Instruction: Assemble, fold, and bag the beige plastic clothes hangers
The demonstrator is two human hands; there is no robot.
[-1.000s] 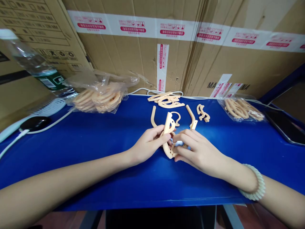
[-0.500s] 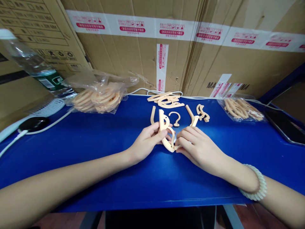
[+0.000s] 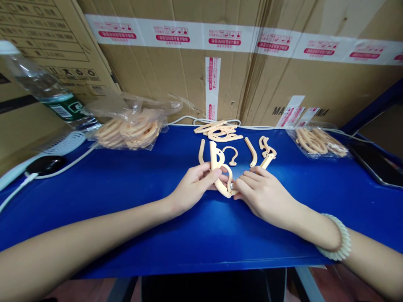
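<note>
My left hand (image 3: 193, 184) is closed on a beige plastic folding hanger (image 3: 213, 157), thumb in front and fingers behind its curved part. My right hand (image 3: 267, 195) grips the hanger's other arm (image 3: 267, 161), whose end sticks out above the knuckles. The two parts meet at the low point between my hands, where the right fingertips pinch; the joint itself is partly hidden. Just beyond lie a loose hanger hook (image 3: 233, 156), a curved arm piece (image 3: 202, 152) on the left and another arm piece (image 3: 251, 152) on the right.
Several small curved pieces (image 3: 266, 146) and a pile of hanger parts (image 3: 225, 133) lie farther back on the blue table (image 3: 176, 247). Bagged hangers (image 3: 129, 130) sit left, another bag (image 3: 319, 141) right. A bottle (image 3: 59, 98), black mouse-like device (image 3: 45, 163), cables and phone (image 3: 378, 161) flank them.
The hanger arm in my right hand has swung outward to the right, uncovering the loose arm piece behind it. My left hand keeps its hold almost unmoved.
</note>
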